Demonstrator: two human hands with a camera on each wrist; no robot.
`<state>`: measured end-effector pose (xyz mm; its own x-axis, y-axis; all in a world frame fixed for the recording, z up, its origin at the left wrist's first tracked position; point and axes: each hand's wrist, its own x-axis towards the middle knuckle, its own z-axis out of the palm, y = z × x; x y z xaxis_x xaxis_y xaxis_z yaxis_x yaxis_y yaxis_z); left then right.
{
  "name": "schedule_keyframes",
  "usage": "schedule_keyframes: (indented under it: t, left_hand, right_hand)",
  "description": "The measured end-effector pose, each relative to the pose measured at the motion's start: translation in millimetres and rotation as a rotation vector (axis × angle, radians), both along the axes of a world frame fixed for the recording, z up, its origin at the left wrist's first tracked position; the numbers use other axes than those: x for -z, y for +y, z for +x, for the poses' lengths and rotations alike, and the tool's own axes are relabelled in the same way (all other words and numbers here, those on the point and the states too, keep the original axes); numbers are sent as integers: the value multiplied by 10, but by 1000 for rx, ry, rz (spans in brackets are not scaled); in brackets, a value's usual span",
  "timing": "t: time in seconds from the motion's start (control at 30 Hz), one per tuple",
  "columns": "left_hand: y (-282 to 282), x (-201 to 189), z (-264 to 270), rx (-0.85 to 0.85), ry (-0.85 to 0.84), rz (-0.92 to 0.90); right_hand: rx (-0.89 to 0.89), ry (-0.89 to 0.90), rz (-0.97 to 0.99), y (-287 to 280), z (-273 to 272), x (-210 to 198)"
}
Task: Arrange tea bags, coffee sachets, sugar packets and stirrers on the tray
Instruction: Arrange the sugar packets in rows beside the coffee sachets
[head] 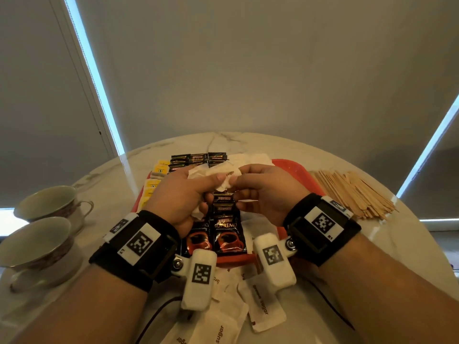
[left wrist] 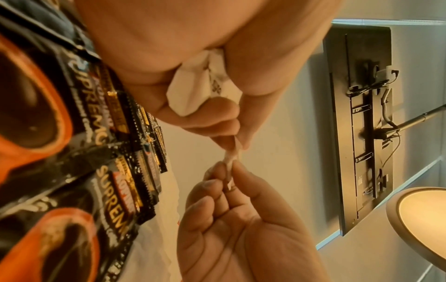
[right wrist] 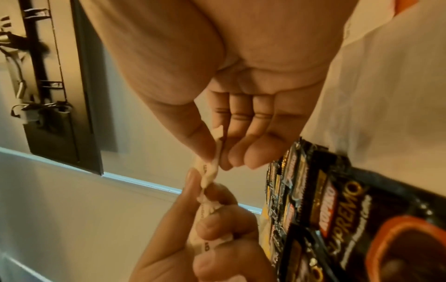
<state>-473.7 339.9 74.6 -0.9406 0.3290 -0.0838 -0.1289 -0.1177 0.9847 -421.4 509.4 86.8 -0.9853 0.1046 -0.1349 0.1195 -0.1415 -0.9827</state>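
Both hands hover over the red tray (head: 294, 170). My left hand (head: 211, 186) grips a crumpled bunch of white sugar packets (head: 218, 173), whose lower end (left wrist: 196, 89) shows under the palm. My right hand (head: 239, 181) pinches the edge of one packet (right wrist: 212, 167) between thumb and fingertips, right against the left fingertips. Black Supremo coffee sachets (head: 224, 227) lie on the tray below the hands. Small dark sachets (head: 198, 158) sit in rows at the tray's back. Yellow tea bags (head: 152, 187) line its left side. Wooden stirrers (head: 355, 192) are piled on the table right of the tray.
Loose sugar packets (head: 265, 309) lie on the marble table (head: 323, 319) in front of the tray, under my wrists. Two teacups (head: 49, 204) (head: 34, 242) stand at the left. White packets (head: 250, 158) lie at the tray's far end.
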Motion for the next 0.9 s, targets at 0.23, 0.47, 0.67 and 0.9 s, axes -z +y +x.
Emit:
schedule_keyframes:
  t: [0.23, 0.47, 0.67, 0.9]
  left_hand:
    - [64, 32, 27, 82, 18, -11]
    - [28, 0, 21, 86, -55, 7]
    - [52, -21, 43, 95, -64, 14]
    - [51, 13, 3, 59, -76, 24]
  right_hand:
    - [2, 29, 26, -3, 49, 64]
    - [92, 24, 13, 1, 113, 23]
    - [240, -3, -22, 18, 129, -16]
    - [140, 44, 90, 72, 156, -51]
